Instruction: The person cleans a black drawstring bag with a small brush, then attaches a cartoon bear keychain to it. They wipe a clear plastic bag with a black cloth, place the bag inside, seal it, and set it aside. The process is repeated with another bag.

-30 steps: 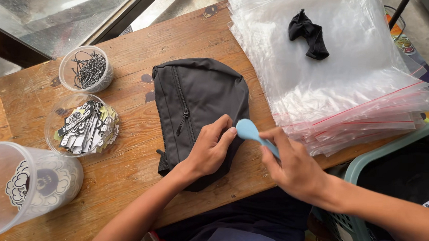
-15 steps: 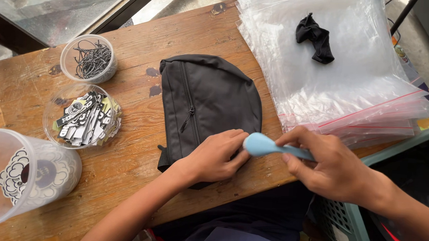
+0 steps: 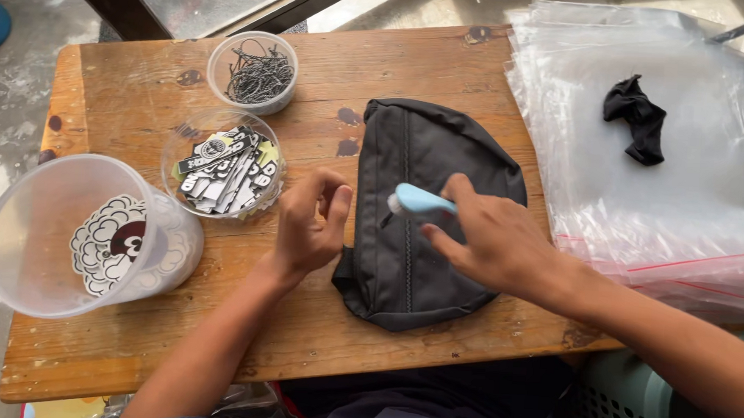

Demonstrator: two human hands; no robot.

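Right hand (image 3: 493, 241) pinching blue tool (image 3: 419, 202) over black pouch (image 3: 427, 212); left hand (image 3: 312, 223) loosely spread; tags in bowl (image 3: 221, 167).

A stack of clear zip-top plastic bags (image 3: 645, 172) with red seal strips lies at the table's right end. A small round tub (image 3: 226, 163) holds black-and-white tags. A larger clear tub (image 3: 41, 217) at left holds round, cloud-edged white labels (image 3: 107, 242) with dark centres.

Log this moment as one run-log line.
right hand: holds blue tool over black pouch | left hand: empty, beside pouch
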